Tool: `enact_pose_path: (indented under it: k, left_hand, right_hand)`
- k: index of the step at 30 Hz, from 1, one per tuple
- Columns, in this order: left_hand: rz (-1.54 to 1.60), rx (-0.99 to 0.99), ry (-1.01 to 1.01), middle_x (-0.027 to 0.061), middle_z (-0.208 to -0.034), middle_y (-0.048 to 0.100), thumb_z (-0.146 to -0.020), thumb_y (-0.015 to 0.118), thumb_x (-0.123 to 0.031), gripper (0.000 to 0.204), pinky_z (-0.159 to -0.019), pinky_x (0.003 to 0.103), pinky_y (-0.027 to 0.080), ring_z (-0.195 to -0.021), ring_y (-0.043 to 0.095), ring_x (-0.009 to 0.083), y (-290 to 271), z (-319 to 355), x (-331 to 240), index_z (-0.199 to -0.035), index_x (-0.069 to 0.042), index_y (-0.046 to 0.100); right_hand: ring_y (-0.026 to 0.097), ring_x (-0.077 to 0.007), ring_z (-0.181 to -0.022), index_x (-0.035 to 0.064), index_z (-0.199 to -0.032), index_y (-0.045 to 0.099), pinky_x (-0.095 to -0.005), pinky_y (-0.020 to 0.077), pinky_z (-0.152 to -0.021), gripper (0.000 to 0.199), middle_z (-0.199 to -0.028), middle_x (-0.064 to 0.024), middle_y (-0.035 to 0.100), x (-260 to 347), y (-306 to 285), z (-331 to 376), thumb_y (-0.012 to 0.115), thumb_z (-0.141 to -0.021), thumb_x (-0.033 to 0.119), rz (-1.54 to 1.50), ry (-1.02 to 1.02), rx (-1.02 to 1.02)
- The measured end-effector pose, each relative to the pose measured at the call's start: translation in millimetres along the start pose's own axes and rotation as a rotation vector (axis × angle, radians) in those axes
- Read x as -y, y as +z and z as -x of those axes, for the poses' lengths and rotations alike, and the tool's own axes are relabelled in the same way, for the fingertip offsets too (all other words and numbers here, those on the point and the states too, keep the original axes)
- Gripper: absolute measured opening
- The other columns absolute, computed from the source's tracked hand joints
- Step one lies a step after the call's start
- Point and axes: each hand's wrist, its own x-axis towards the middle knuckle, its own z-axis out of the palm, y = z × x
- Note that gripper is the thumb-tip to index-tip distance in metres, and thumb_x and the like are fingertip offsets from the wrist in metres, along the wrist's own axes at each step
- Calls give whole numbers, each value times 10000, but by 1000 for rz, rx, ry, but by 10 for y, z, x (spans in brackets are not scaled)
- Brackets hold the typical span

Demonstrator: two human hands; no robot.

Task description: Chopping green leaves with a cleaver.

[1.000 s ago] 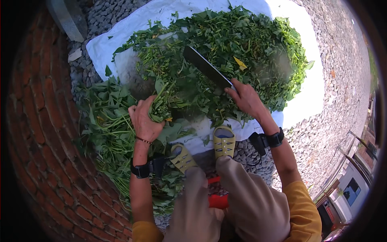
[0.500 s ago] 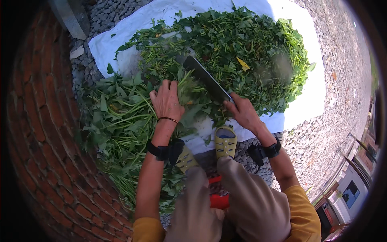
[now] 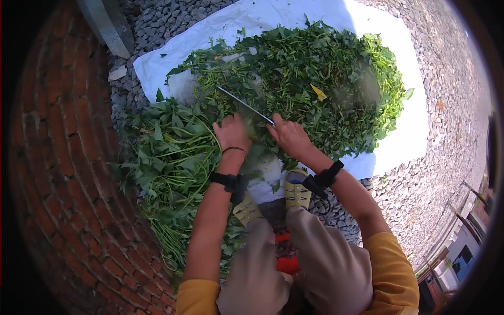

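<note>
My right hand (image 3: 292,137) is wrapped round the handle of a large knife (image 3: 245,106). Its blade points to the far left, edge down among cut greens, just beyond my other hand. Bent fingers of my left hand (image 3: 232,132) press on a bunch of leafy green stems; its fingertips are partly hidden in the leaves. Uncut long-stemmed greens (image 3: 173,142) lie in a heap to the left of that hand. Chopped leaves and stems (image 3: 315,73) form a wide pile beyond and to the right, with one yellow leaf (image 3: 318,93) on top.
A white sheet (image 3: 396,142) lies under the chopped pile, on grey gravel (image 3: 446,94). At the left runs a brick surface (image 3: 63,173), with a grey post (image 3: 107,26) at the far left. My feet, in yellow-green clogs (image 3: 298,191), stand at the sheet's near edge.
The knife has swung left and turned from showing its broad side to nearly edge-on, down by the stems. My right hand has moved left, closer to my left hand. The whole view has shifted slightly.
</note>
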Motion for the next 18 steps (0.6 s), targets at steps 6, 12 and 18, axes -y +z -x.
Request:
enact_pose_path:
  k: [6,12,18]
  left_hand:
    - [-27,16,-5,55,-948,561,-545,790,-202,524,-869,402,324,-953,552,223,18,24,-13,-973,-106,504]
    - [3,3,0,57,-956,561,-535,800,-212,551,-875,404,321,-957,551,224,32,38,-6,-986,-105,503]
    - [21,26,-13,60,-946,563,-546,797,-216,518,-864,399,324,-947,554,224,2,71,-11,-964,-107,512]
  right_hand:
    - [587,-409,-646,34,-914,410,-482,458,-550,246,-685,-198,603,144,-243,51,551,-889,234,-154,-146,-215]
    - [575,-408,-620,39,-908,414,-465,443,-521,237,-654,-199,587,235,-243,51,565,-885,221,-449,-258,-409]
    - [573,-424,-622,30,-902,417,-478,450,-529,250,-644,-220,581,14,40,-20,534,-904,251,-4,-88,-122]
